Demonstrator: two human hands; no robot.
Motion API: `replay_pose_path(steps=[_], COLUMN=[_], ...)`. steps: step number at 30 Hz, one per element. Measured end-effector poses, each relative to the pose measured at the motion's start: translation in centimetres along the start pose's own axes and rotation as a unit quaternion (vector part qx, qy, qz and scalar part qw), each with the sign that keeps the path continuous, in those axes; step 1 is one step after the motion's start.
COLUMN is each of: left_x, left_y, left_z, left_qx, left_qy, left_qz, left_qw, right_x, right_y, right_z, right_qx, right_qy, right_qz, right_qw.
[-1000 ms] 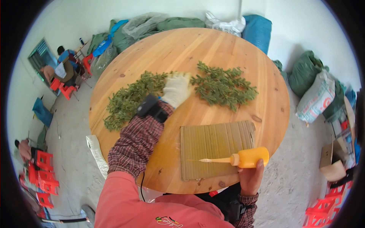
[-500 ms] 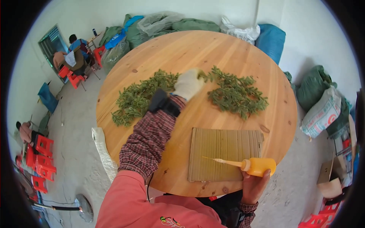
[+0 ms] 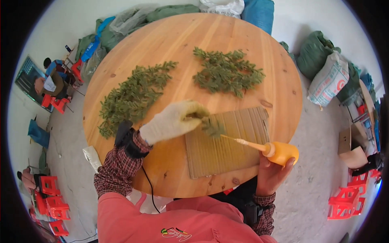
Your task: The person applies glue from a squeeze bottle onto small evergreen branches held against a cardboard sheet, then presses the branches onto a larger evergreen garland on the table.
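My left hand (image 3: 175,120), in a pale glove, pinches a small green artificial sprig (image 3: 213,126) over the cardboard sheet (image 3: 227,156). My bare right hand (image 3: 274,172) grips an orange squeeze bottle (image 3: 283,153) lying tilted on its side. The bottle's long thin tip points left and ends close to the sprig; whether they touch I cannot tell. Beyond my left hand lies one heap of green sprigs (image 3: 131,97). A second heap of sprigs (image 3: 227,73) lies farther off, past the cardboard.
Everything rests on a round wooden table (image 3: 170,42). Stuffed sacks (image 3: 318,56) line the walls. Red stools (image 3: 344,202) and an open cardboard box (image 3: 351,146) stand on the floor at right. Other people (image 3: 56,73) sit at far left. A cable (image 3: 150,186) hangs near my left arm.
My left hand has come back from between the heaps toward the cardboard, bringing a sprig. The right hand still holds the bottle, its tip now near the sprig. The view has shifted.
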State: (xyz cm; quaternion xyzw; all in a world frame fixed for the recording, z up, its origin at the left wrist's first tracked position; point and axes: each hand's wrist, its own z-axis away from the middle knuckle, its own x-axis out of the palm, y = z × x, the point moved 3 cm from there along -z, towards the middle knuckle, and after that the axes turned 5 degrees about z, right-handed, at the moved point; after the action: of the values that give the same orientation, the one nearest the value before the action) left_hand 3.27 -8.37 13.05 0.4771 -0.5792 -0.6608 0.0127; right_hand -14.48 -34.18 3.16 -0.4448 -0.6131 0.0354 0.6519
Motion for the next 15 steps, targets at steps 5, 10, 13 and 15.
replay_pose_path(steps=[5,10,13,15], left_x=[1.8,4.1,6.2,6.9], left_y=[1.8,2.8,2.3,1.8], left_z=[2.0,3.6,4.1,4.4], left_qx=[0.061,0.095,0.122,0.130], left_qy=[0.119,0.094,0.062,0.081], left_qz=[-0.141,-0.255,-0.314,-0.333], left_qw=[0.981,0.958,0.940,0.930], right_x=[2.0,-0.4,-0.6,-0.4], right_y=[-1.0,-2.2,-2.6,-2.8], right_z=[0.8,2.8,3.6,4.2], right_qx=[-0.095,-0.123,-0.200,-0.210], right_qy=[0.191,0.116,0.107,0.081], right_qz=[0.069,0.200,0.390,0.445], right_qw=[0.975,0.965,0.893,0.867])
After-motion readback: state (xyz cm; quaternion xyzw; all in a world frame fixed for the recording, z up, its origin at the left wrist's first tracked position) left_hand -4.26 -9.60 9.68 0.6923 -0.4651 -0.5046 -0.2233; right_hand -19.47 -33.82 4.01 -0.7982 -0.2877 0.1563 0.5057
